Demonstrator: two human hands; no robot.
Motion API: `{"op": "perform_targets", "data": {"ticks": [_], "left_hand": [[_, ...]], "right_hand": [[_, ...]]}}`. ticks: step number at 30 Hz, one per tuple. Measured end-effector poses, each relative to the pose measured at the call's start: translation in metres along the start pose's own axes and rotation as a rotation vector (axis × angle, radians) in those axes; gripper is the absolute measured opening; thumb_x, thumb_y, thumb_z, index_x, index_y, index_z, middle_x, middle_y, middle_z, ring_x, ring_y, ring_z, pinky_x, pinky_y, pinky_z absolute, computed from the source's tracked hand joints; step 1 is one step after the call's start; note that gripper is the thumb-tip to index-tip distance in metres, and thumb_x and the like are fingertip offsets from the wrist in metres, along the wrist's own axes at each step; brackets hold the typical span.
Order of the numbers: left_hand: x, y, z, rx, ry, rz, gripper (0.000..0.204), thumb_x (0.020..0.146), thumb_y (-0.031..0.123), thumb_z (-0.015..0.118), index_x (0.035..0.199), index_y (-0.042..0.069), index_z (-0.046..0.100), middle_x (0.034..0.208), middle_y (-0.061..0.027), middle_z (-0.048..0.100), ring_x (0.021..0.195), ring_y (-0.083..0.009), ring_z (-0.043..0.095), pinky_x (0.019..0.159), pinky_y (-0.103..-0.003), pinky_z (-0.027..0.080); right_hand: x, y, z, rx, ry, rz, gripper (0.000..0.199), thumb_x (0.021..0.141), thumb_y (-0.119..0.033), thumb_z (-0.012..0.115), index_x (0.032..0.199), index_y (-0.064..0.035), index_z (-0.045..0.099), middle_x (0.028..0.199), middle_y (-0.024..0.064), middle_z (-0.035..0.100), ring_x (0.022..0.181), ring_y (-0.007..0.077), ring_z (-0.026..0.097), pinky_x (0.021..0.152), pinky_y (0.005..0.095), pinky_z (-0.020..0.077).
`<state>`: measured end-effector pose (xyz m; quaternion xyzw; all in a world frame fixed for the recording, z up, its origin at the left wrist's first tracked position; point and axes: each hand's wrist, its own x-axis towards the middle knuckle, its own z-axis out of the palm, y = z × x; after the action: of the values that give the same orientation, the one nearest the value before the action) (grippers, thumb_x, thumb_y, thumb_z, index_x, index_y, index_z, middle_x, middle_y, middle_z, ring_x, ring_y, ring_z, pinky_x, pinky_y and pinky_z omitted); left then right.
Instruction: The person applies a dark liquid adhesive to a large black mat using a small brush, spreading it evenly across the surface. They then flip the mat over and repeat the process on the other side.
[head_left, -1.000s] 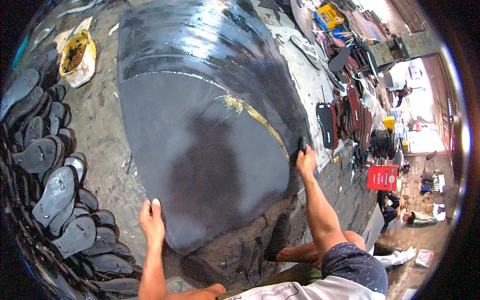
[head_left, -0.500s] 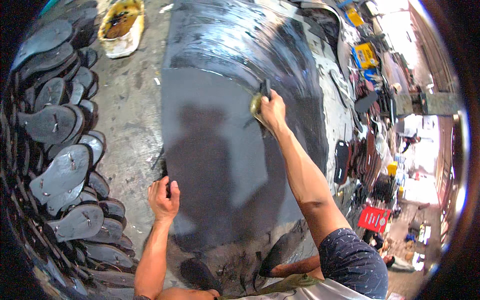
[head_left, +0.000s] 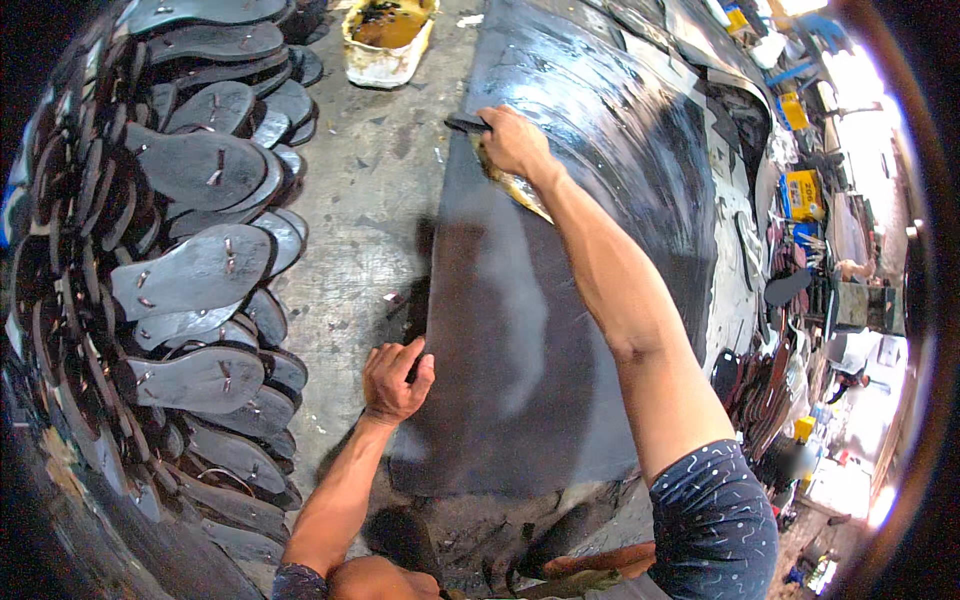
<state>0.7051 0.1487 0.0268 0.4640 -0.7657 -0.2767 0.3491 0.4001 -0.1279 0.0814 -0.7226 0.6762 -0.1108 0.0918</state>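
My right hand (head_left: 517,145) is closed around a brush, its dark handle (head_left: 466,122) pointing left and its yellowish head (head_left: 512,186) partly hidden under the hand. The brush rests on a large black sheet (head_left: 500,420), near its left edge. Beyond the hand the sheet is glossy with curved wet streaks; nearer me it is matte and in shadow. My left hand (head_left: 397,382) has curled fingers, with thumb and forefinger at the sheet's left edge, seemingly gripping it. Off to the upper left stands a whitish tub (head_left: 385,72) stained with brown-yellow liquid.
Many dark sandal soles (head_left: 200,265) with strap pieces are piled along the left. A grey work surface (head_left: 340,200) lies between them and the sheet. At the right are more soles (head_left: 765,390), a yellow box (head_left: 802,194) and other clutter. My feet are near the sheet's close edge.
My right hand has swept the brush leftward across the sheet to its left edge, and the handle has turned to point left. My left hand stays at the edge. The whole view has shifted.
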Motion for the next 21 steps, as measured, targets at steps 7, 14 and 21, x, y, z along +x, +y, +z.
{"op": "perform_targets", "data": {"ticks": [7, 14, 21], "left_hand": [[-0.009, -0.006, -0.001, -0.002, 0.001, -0.018, 0.028, 0.091, 0.024, 0.069, 0.106, 0.000, 0.070, 0.082, -0.0128, 0.064, 0.075, -0.0327, 0.061, 0.069, -0.045, 0.045], [-0.003, 0.000, 0.005, 0.049, 0.007, -0.008, 0.027, 0.094, 0.024, 0.066, 0.108, 0.001, 0.069, 0.083, -0.0119, 0.064, 0.077, -0.0331, 0.062, 0.070, -0.045, 0.047], [-0.007, 0.000, 0.001, 0.096, 0.023, -0.007, 0.026, 0.093, 0.023, 0.067, 0.107, 0.001, 0.068, 0.083, -0.0128, 0.062, 0.076, -0.0341, 0.061, 0.071, -0.048, 0.047]], "right_hand": [[-0.066, -0.039, 0.008, 0.364, -0.288, -0.652, 0.043, 0.088, -0.004, 0.054, 0.128, -0.0117, 0.069, 0.121, 0.0192, 0.068, 0.110, 0.0391, 0.065, 0.100, 0.0450, 0.0513], [-0.056, 0.043, -0.038, 0.012, -0.073, -0.152, 0.046, 0.089, -0.005, 0.056, 0.133, -0.0106, 0.065, 0.117, 0.0212, 0.068, 0.114, 0.0405, 0.064, 0.103, 0.0493, 0.0497], [-0.070, -0.033, -0.013, -0.045, -0.248, -0.513, 0.036, 0.089, -0.012, 0.061, 0.124, -0.0167, 0.069, 0.116, 0.0058, 0.065, 0.112, 0.0307, 0.059, 0.102, 0.0452, 0.0486]]}}
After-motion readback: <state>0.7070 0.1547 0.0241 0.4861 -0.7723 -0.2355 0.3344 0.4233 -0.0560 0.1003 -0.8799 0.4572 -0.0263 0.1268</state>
